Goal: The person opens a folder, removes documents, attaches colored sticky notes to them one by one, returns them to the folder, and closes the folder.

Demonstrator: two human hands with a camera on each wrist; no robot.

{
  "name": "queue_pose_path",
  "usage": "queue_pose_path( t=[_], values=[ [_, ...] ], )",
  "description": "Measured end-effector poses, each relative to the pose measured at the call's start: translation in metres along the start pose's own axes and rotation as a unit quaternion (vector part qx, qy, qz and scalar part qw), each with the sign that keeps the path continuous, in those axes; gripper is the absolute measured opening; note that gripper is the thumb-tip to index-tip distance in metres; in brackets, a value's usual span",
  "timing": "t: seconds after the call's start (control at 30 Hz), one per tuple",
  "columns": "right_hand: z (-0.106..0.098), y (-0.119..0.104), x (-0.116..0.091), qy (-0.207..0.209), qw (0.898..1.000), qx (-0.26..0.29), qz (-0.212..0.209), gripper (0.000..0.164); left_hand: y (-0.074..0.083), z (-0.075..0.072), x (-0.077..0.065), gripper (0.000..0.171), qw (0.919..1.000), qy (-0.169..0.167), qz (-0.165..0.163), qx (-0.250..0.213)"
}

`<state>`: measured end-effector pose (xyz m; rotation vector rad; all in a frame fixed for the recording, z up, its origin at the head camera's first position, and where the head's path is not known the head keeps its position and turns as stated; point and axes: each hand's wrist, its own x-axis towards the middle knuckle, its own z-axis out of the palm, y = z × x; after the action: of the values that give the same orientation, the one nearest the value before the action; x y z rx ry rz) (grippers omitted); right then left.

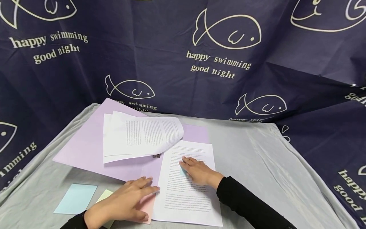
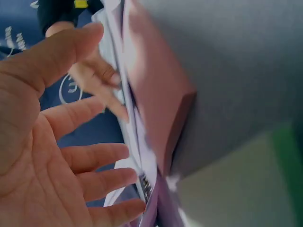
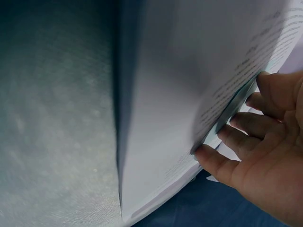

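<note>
On a printed page [image 1: 186, 203] in an open purple folder [image 1: 85, 140], my right hand [image 1: 198, 171] rests with its fingers extended. Beneath those fingers lies a light blue sticky note [image 1: 183, 172]; the right wrist view shows the fingertips touching the blue note [image 3: 232, 106]. My left hand [image 1: 125, 198] is spread beside the page's left edge, near the folder's spine, with nothing held. Under it, a pink sticky note pad [image 1: 149, 208] is partly covered. Turned-over printed sheets [image 1: 143, 133] curl across the folder's left cover, by a metal clip [image 1: 156, 156].
A light blue note pad [image 1: 76, 198] lies at the front left, and a pale yellow-green pad [image 1: 105, 194] is half hidden by my left hand. Grey cloth [image 1: 248, 159] covers the table. A dark blue fish-print curtain [image 1: 171, 63] hangs behind it.
</note>
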<state>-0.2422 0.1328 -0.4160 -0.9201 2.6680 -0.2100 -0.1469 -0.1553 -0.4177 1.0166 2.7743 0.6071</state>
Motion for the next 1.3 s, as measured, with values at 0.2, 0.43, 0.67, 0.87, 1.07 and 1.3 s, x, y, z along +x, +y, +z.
queue_pose_path(
  t=[0.2, 0.43, 0.67, 0.87, 1.07, 1.3],
  values=[
    [-0.001, 0.000, 0.000, -0.001, 1.000, -0.004, 0.000, 0.055, 0.006, 0.008, 0.008, 0.078, 0.9990, -0.041, 0.020, -0.005],
    [0.001, 0.000, 0.001, 0.001, 1.000, -0.008, -0.004, 0.054, 0.008, 0.013, 0.015, 0.078, 0.9962, -0.081, 0.022, 0.025],
    [0.003, 0.001, 0.000, -0.002, 1.000, -0.013, -0.005, 0.054, 0.008, 0.015, 0.016, 0.075, 0.9950, -0.083, 0.030, 0.047],
    [0.004, 0.003, -0.001, 0.004, 1.000, -0.014, -0.008, 0.055, 0.009, 0.014, 0.018, 0.073, 0.9946, -0.094, 0.021, 0.039],
    [0.005, 0.010, -0.004, 0.017, 0.999, 0.018, -0.035, 0.053, 0.010, 0.015, 0.018, 0.074, 0.9941, -0.095, 0.021, 0.048],
    [0.004, 0.023, -0.014, 0.027, 0.998, 0.026, -0.051, 0.051, 0.011, 0.016, 0.017, 0.073, 0.9943, -0.096, 0.015, 0.046]
  ],
)
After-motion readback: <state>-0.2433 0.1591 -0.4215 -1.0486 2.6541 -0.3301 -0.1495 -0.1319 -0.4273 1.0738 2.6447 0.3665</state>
